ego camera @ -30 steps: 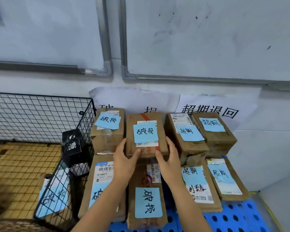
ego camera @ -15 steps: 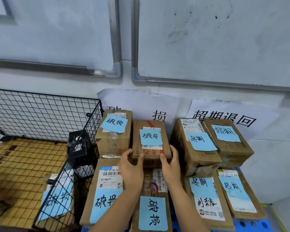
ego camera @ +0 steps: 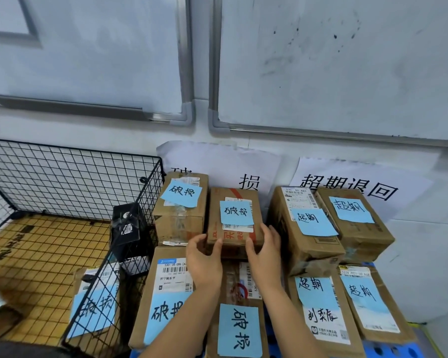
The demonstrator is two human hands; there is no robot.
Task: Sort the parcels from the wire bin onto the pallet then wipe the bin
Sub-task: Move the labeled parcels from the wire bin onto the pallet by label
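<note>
Two hands are seen at a parcel (ego camera: 233,196) just set back on the pallet (ego camera: 378,351): left hand (ego camera: 204,262) loosened, right hand (ego camera: 265,254) curled round its corner; bin (ego camera: 62,177) not emptied.

The parcels (ego camera: 360,233) are matt, creased brown cardboard; their notes (ego camera: 237,212) smooth blue paper. The wire bin (ego camera: 70,177) is black metal, the pallet (ego camera: 388,351) blue plastic.
</note>
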